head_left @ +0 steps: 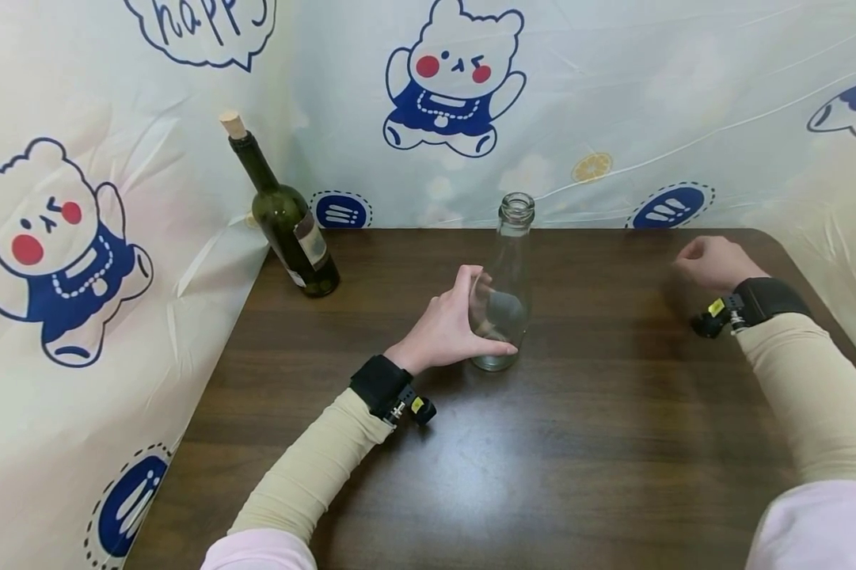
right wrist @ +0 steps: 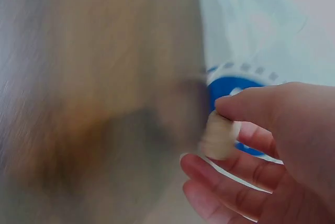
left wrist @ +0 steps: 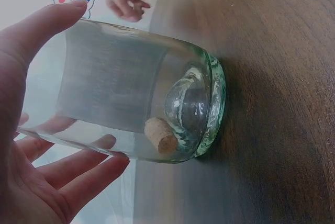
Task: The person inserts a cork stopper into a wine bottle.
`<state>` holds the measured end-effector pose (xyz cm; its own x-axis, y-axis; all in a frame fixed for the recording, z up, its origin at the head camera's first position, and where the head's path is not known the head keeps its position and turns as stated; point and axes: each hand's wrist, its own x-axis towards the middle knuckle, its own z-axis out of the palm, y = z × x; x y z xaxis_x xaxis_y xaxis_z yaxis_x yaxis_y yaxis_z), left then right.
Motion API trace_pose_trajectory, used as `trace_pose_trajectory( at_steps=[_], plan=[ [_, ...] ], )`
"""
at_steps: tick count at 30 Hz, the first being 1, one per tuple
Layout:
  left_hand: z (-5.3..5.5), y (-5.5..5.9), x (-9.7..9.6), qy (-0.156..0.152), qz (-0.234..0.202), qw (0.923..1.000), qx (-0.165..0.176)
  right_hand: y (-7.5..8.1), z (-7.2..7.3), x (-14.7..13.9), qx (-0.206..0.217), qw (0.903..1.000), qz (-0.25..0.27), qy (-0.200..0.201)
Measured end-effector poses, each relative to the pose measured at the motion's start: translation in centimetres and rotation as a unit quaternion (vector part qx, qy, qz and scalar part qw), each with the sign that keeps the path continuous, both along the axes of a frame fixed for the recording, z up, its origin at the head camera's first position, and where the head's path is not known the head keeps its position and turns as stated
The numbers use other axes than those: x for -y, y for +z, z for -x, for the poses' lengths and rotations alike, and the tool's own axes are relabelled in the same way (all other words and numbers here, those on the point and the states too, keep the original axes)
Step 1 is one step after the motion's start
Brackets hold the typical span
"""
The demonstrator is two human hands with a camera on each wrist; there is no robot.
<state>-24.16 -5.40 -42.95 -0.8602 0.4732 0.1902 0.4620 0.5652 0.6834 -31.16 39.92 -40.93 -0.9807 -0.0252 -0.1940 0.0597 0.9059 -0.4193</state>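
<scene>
My left hand (head_left: pixel 442 326) grips a clear glass bottle (head_left: pixel 511 261) around its lower body, thumb on the near side. The bottle stands upright on the table with its mouth uncovered. Inside it, near the base, lies a cork (left wrist: pixel 161 136), seen in the left wrist view. Off to the right, above the table's back right part, is my right hand (head_left: pixel 718 263). Between its thumb and fingers it pinches another cork (right wrist: pixel 219 136), which shows in the right wrist view but is hidden in the head view.
A green wine bottle (head_left: pixel 283 210) with a cork (head_left: pixel 233 124) in its neck stands at the table's back left corner. Behind the brown wooden table (head_left: pixel 542 475) hangs a pale printed cloth (head_left: pixel 342 95), which also covers both sides.
</scene>
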Motion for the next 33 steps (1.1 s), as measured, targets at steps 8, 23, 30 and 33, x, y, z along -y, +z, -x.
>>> trace_pose_trajectory(
  at_steps=[8,23,30,33],
  plan=[
    [-0.1,-0.1,0.0,-0.002,0.003,0.9999,0.012,4.2,-0.1,4.6,-0.081,0.9957,0.042,0.012],
    [-0.1,-0.1,0.1,0.001,0.001,0.9999,0.01,12.9,-4.6,15.3,-0.213,0.967,0.068,0.123],
    [0.1,-0.1,0.1,0.002,-0.001,0.9999,0.011,14.9,-6.7,18.1,-0.282,0.9404,0.109,0.155],
    [0.1,-0.1,0.1,0.001,0.0,1.0,0.007,15.8,-7.5,19.1,-0.309,0.9274,0.137,0.16]
  ],
)
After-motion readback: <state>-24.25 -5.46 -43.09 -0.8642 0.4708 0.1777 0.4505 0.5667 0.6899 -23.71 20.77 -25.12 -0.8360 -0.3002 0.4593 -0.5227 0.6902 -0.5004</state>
